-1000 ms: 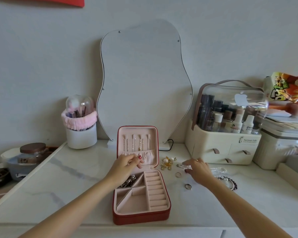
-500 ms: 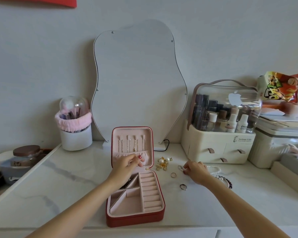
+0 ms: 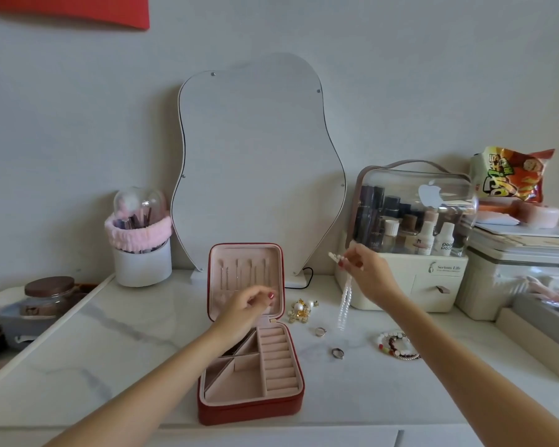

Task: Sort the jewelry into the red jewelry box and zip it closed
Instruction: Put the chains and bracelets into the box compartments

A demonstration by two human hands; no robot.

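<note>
My right hand [image 3: 367, 275] pinches the pearl necklace [image 3: 344, 304], now lifted off the tabletop [image 3: 126, 343] and dangling. Below it lie two rings [image 3: 320, 331], a brooch [image 3: 300, 310] and bracelets [image 3: 396, 345]. My left hand [image 3: 244, 309], fingers loosely curled, stays at the red jewelry box [image 3: 249, 411] lid pocket.

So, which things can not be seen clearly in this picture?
- Head view: left hand covers the pocket of the red jewelry box lid; its fingers are blurred.
- The clasp of the pearl strand in the right hand is blurred.
- Two rings: too small for detail.
</note>
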